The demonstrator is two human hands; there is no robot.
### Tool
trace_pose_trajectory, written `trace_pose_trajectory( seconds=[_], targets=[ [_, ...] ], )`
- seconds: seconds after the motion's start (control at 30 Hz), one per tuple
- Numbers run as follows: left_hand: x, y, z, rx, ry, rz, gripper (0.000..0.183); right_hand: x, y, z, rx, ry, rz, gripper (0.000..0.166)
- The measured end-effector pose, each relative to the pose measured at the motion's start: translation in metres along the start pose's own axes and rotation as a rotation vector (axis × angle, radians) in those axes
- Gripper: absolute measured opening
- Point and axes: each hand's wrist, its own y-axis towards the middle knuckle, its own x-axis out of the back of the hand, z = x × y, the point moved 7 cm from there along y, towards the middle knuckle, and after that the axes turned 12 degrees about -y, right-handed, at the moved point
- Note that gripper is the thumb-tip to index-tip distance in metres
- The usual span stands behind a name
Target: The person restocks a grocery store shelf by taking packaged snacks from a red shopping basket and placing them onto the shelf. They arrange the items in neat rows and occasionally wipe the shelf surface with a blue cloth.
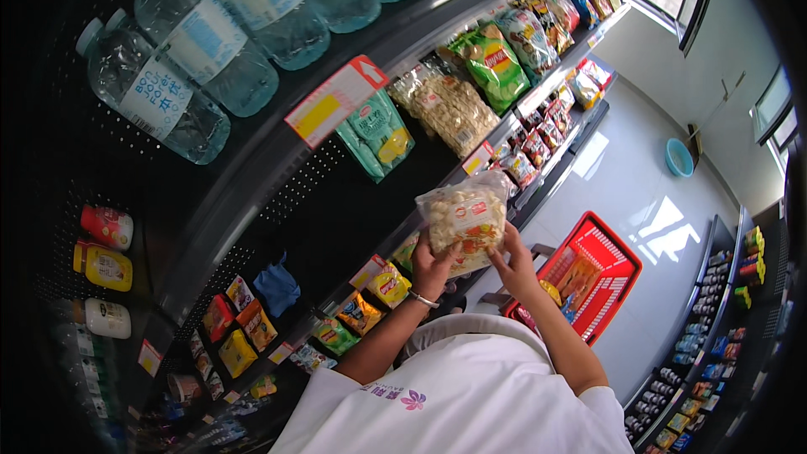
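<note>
Between both hands is a clear plastic bag of pale puffed snacks (pixel 468 211), held in front of my body at the shelf's edge. My left hand (pixel 435 268) grips its lower left side, thumb on the front; a bangle circles that wrist. My right hand (pixel 514 258) clasps the lower right corner. Beyond the bag, on the dark shelf, lie a similar clear bag of pale snacks (pixel 451 107), a green bag of chips (pixel 492 66) and a teal snack packet (pixel 378 135).
A red shopping basket (pixel 621 252) with packets inside stands to my right. Large water bottles (pixel 189 44) line the upper shelf. Lower shelves hold small snack packets (pixel 362 312) and a blue cloth-like item (pixel 277 287). A blue basin (pixel 679 157) sits on the floor (pixel 630 132); another stocked shelf (pixel 700 328) is at right.
</note>
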Motion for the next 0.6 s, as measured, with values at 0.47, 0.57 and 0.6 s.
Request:
trace_pose_trajectory(
  seconds=[0.47,0.57,0.6],
  targets=[
    [0.087,0.068,-0.053,-0.132,-0.128,-0.254,0.045,-0.081,0.109,0.085,0.238,-0.402,-0.038,0.055],
    [0.111,0.068,-0.062,-0.155,-0.156,-0.336,0.045,-0.103,0.113,0.092,0.275,-0.378,-0.016,0.060],
    [0.124,0.067,-0.063,-0.171,-0.155,-0.352,0.045,-0.112,0.113,0.099,0.322,-0.393,-0.015,0.062]
  ],
)
